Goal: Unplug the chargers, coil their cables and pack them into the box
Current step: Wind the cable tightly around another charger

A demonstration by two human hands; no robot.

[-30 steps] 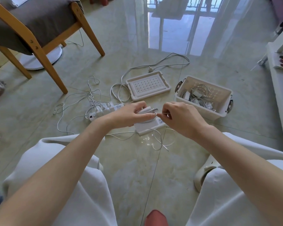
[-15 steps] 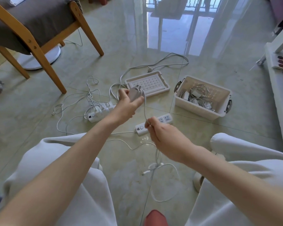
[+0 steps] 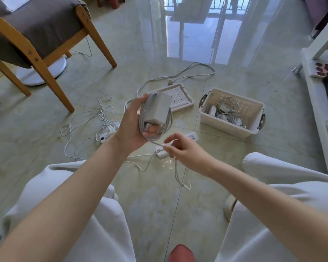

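Note:
My left hand (image 3: 133,125) grips a white charger brick (image 3: 159,108) held up above the floor, with its cable (image 3: 169,123) looped around it in several turns. My right hand (image 3: 184,150) pinches the loose end of that cable just below the brick; the tail hangs down to a small plug (image 3: 187,186). The white box (image 3: 233,127) stands to the right and holds several coiled chargers (image 3: 223,112). Its lid (image 3: 182,103) lies on the floor behind the brick. A white power strip (image 3: 189,137) lies on the floor under my right hand.
A second power strip with plugged-in chargers (image 3: 108,132) and tangled white cables (image 3: 100,112) lies left on the tiled floor. A wooden chair (image 3: 45,40) stands at the back left. White furniture (image 3: 322,103) runs along the right edge. My knees fill the foreground.
The charger came off the power strip and was lifted by my left hand. My right hand has wound the cable around the brick in loops, so the hanging tail is shorter.

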